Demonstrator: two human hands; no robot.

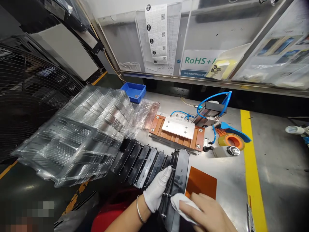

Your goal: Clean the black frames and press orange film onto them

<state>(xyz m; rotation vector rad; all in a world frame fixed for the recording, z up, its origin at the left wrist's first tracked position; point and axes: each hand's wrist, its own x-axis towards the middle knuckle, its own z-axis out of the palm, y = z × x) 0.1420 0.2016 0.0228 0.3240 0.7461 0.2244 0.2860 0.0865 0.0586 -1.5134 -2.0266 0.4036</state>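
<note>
- Right hand (pixel 205 209), bare: the fingers pinch a bunched white cloth (pixel 184 206) against the held black strips (pixel 180 174).
- Left hand (pixel 158 190), gloved: the thumb clamps these strips, the other fingers being hidden; the grip probably steadies them against the cloth's pressure.
- Orange sheet (pixel 204 183): flat on the metal table (pixel 229 175), just beside the held strips.
- Row of black strips (pixel 145 164): side by side, presumably for easy reach.
- Clear trays (pixel 79 138): left of the row, stacked, probably to save room.
- Brown fixture (pixel 177 129): beyond the row.
</note>
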